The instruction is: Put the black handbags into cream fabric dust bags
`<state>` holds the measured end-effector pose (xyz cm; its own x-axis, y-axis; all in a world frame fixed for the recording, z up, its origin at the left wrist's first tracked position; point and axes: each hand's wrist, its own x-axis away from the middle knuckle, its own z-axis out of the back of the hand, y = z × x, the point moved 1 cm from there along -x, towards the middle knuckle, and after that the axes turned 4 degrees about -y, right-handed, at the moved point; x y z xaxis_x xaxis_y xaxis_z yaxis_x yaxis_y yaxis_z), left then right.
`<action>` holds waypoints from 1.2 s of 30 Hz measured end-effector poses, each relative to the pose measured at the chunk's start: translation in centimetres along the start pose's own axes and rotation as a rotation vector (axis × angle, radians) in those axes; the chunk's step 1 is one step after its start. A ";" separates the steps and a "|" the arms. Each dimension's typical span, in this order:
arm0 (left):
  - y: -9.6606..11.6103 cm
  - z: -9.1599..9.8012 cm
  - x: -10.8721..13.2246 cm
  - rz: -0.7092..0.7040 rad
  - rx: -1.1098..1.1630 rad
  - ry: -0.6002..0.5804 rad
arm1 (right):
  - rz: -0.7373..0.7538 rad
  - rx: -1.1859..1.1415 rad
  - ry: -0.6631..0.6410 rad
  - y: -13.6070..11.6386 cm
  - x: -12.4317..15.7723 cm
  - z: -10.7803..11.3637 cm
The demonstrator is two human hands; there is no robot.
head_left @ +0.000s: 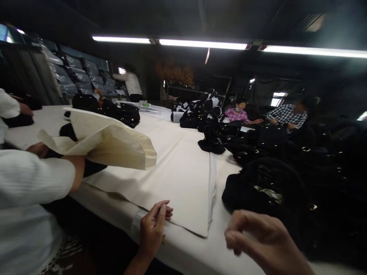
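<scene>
My left hand (155,225) is at the table's front edge, beside the near edge of a stack of large cream sheets (183,183). Its fingers are loosely bent and partly apart, and no object shows in it. Farther right, my right hand (258,236) hovers in front of a black bag (258,191) with metal fittings. Its fingers curl in toward the thumb, with nothing visible between them. At left, a co-worker's arm in a white sleeve (37,175) reaches under a raised, curling cream sheet (114,145); that person's hand is mostly hidden.
Black bags (286,141) are heaped along the right side, and more black bags (197,114) lie farther back on the pale-covered table (160,122). Two people sit beyond the right heap; another stands at the back left near stacked plastic-wrapped bundles (86,72).
</scene>
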<state>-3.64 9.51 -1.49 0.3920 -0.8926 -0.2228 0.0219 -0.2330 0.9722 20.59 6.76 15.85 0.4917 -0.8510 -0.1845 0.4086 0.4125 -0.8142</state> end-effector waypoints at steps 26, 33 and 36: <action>-0.5 0.1 -0.2 0.030 -0.014 0.126 | -0.220 0.364 0.550 16.2 -17.8 -9.4; -0.9 0.5 -0.6 -0.010 -0.052 0.037 | -0.018 0.135 0.693 13.1 -16.1 -8.9; -0.7 0.6 0.3 -0.023 -0.074 -0.024 | -0.049 0.014 0.800 12.9 -14.4 -6.6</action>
<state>-4.14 9.17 -2.28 0.3681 -0.8966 -0.2461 0.0993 -0.2253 0.9692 13.71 22.16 4.35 -0.2252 -0.8408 -0.4923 0.4280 0.3685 -0.8252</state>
